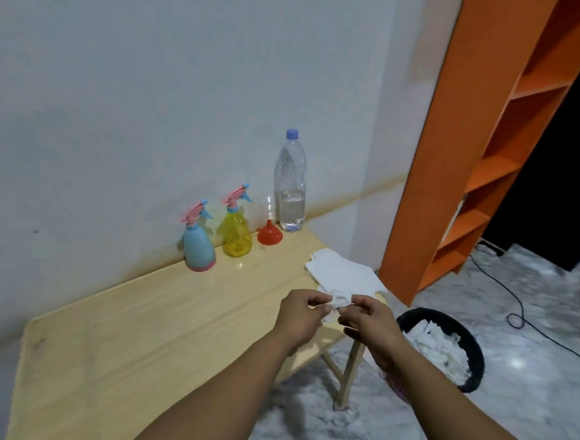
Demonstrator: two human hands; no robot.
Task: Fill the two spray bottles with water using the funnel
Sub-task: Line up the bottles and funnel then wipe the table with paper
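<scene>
White tissue [336, 302] pinched between left hand [300, 318] and right hand [370, 325] over near right table [136, 329] edge, beside tissue stack [343, 273]. Along far wall, left to right: blue spray bottle [198, 244], yellow spray bottle [237, 230], upturned red funnel [269, 234], capped, partly filled water bottle [291, 185]. Right on floor: black bin [444, 351] with tissues.

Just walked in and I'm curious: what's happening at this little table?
A person's left hand and right hand pinch a white tissue by the tissue stack on the wooden table. The blue spray bottle, yellow spray bottle, red funnel and partly filled water bottle stand untouched by the wall.
</scene>
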